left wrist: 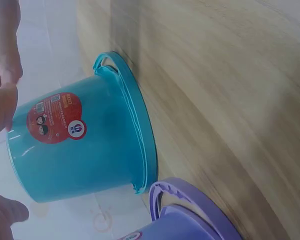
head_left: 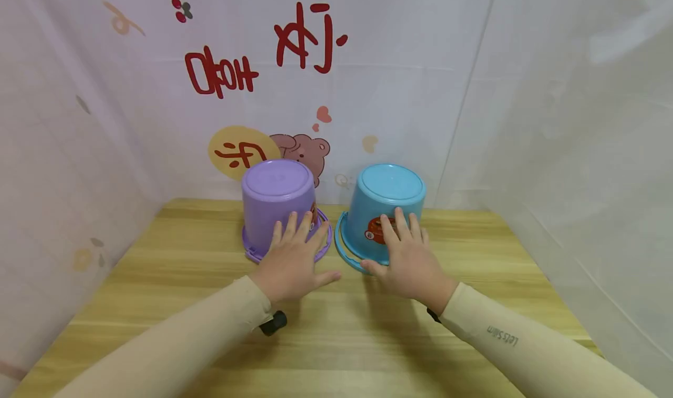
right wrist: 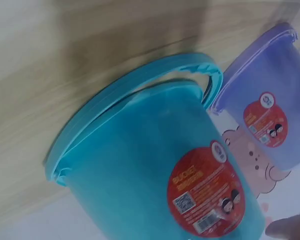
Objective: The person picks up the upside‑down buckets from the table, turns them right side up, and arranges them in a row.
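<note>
An upside-down purple bucket (head_left: 273,196) and an upside-down blue bucket (head_left: 391,189) stand side by side, handles lying at their rims. My left hand (head_left: 294,260), fingers spread and straight, is in front of the purple bucket. Before the blue bucket is my right hand (head_left: 410,258), also with straight, spread fingers, partly covering its red label (right wrist: 206,192). Neither hand holds anything; whether the fingertips touch the buckets I cannot tell. The left wrist view catches some fingers (left wrist: 5,55) at its left edge; the right wrist view has a blurred finger (right wrist: 292,226) in its lower corner.
Both buckets stand towards the back of a wooden table (head_left: 326,351). Behind it hangs a white printed curtain (head_left: 410,82) with red characters and a cartoon bear (head_left: 307,152); white sheeting also borders both sides. A black wrist device (head_left: 273,323) shows below the left sleeve.
</note>
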A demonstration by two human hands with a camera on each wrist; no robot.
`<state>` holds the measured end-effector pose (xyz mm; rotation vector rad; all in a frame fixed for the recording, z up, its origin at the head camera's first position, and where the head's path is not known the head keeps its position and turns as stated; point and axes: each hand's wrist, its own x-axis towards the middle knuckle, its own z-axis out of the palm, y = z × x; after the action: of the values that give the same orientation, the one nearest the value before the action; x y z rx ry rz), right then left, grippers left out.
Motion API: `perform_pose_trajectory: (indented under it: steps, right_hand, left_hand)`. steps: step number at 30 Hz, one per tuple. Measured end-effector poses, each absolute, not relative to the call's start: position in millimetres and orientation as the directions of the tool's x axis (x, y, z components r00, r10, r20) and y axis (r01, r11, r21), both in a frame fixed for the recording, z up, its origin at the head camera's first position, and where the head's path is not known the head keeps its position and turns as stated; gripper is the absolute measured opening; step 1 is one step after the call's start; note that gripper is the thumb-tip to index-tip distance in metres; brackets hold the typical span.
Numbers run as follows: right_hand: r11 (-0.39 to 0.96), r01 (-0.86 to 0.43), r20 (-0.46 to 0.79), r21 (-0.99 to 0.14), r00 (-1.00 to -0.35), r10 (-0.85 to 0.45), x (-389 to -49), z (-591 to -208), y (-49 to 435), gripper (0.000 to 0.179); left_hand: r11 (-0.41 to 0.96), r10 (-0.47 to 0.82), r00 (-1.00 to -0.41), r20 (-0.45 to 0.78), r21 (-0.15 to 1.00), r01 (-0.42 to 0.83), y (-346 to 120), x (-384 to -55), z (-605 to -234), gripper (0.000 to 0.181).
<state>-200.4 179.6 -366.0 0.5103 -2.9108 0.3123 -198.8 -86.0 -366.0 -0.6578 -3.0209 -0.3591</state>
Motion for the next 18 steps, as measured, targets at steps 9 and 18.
perform_pose_trajectory:
  steps: [9, 18]
  right_hand:
    - [0.916, -0.394, 0.362, -0.083, -0.868, -0.34, -219, -358, 198, 0.091]
    - [0.892, -0.449, 0.461, -0.052, -0.804, -0.377, -230, -361, 209, 0.082]
  left_hand:
    - [0.838, 0.492, -0.867, 0.079, 0.229, 0.496, -72, -209, -371, 0.099]
    - [0.83, 0.517, -0.856, 0.027, 0.23, 0.508, -63, -217, -378, 0.095]
